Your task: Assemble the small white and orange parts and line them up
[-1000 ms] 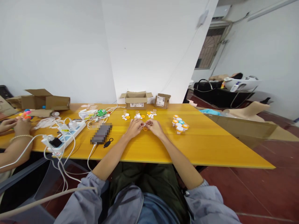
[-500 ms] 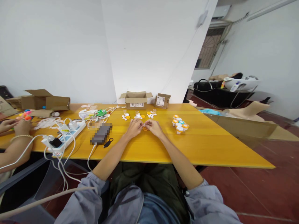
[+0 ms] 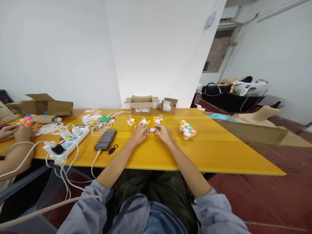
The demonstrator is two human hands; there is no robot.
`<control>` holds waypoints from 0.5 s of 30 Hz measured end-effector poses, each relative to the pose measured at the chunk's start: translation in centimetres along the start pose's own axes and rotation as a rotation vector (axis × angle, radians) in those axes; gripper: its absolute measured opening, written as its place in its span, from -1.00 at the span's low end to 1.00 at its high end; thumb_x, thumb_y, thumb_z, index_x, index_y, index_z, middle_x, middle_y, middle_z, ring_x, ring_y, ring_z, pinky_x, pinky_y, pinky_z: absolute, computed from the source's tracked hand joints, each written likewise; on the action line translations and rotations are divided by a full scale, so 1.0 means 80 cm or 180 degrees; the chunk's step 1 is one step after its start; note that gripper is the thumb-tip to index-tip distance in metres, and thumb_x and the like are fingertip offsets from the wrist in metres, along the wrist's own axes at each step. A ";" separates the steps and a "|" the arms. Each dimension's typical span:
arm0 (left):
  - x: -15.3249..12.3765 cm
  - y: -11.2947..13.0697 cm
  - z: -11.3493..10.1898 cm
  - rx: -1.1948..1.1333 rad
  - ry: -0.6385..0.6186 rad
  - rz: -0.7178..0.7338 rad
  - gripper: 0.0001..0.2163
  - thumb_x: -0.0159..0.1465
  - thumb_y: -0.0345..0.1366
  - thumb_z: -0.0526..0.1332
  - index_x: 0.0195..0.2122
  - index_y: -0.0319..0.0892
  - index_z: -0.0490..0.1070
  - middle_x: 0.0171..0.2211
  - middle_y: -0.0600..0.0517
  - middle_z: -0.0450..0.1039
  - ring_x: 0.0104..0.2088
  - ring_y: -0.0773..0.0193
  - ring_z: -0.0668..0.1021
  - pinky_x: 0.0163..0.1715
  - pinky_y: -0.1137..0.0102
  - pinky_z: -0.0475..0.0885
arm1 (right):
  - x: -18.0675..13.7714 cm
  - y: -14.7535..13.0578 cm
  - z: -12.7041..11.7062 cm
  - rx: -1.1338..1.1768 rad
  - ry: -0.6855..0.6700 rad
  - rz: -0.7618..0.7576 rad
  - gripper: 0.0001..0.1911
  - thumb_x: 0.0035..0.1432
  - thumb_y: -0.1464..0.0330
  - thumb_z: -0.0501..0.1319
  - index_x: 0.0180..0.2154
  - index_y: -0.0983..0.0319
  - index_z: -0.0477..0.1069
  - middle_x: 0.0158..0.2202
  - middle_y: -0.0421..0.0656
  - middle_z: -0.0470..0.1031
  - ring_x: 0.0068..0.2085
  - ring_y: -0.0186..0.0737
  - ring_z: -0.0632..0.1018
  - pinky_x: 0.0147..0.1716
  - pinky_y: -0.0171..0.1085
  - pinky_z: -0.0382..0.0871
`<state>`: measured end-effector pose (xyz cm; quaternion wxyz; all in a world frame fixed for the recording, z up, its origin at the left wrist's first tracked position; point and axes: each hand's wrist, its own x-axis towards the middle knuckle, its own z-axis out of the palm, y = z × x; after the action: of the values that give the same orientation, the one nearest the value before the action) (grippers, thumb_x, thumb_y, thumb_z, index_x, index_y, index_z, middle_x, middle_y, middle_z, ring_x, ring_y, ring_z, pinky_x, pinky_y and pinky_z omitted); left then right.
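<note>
My left hand (image 3: 139, 133) and my right hand (image 3: 164, 133) rest close together on the yellow table (image 3: 219, 152), fingers curled inward. A small white part (image 3: 152, 130) sits between their fingertips; both hands seem to pinch it, though it is too small to be sure. Just under it on the table lies an orange disc (image 3: 151, 135). Right of my right hand stands a cluster of small pots (image 3: 187, 129) with orange, white and teal lids. Beyond my hands lie small white and orange parts (image 3: 144, 121).
Two open cardboard boxes (image 3: 142, 104) (image 3: 169, 105) stand at the table's far edge. To my left lie a dark device (image 3: 106, 139), a black fob (image 3: 112, 149) and a power strip (image 3: 70, 139) with white cables. Another person's hands (image 3: 17, 131) handle coloured pieces at far left.
My hands have drawn slightly apart, so the white part and the orange disc now show between them. The other person's hands have barely moved.
</note>
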<state>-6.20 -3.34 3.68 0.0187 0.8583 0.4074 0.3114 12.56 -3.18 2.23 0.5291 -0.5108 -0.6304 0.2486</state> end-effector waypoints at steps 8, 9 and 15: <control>0.000 -0.003 0.000 -0.0033 0.0128 -0.0039 -0.81 0.31 -0.42 0.15 -0.23 -0.03 0.54 -0.12 -0.05 0.49 0.01 0.04 0.41 0.01 0.12 0.31 | 0.001 0.014 -0.008 -0.0560 0.0029 0.0242 -0.82 -0.04 0.49 0.34 -0.50 0.06 0.55 -0.41 -0.19 0.64 -0.28 -0.08 0.63 -0.26 -0.21 0.48; 0.000 -0.004 0.001 -0.0044 0.0183 -0.0068 -0.80 0.31 -0.43 0.15 -0.21 -0.02 0.54 -0.10 -0.05 0.48 0.02 0.04 0.40 0.02 0.11 0.32 | 0.001 0.015 -0.008 -0.0485 0.0016 0.0213 -0.81 -0.05 0.50 0.34 -0.51 0.05 0.55 -0.43 -0.20 0.64 -0.29 -0.08 0.63 -0.27 -0.22 0.47; 0.001 -0.017 0.008 -0.0282 0.0479 -0.0432 -0.80 0.31 -0.39 0.15 -0.12 -0.02 0.50 -0.03 -0.07 0.44 0.04 0.04 0.44 0.03 0.14 0.38 | 0.001 0.012 -0.004 -0.0225 -0.0101 0.0125 -0.79 -0.07 0.53 0.33 -0.55 0.07 0.54 -0.47 -0.20 0.62 -0.33 -0.09 0.62 -0.24 -0.20 0.48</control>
<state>-6.79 -2.23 2.81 0.0470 0.8013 0.4507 0.3907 13.22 -2.79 1.53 0.4956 -0.5375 -0.6370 0.2445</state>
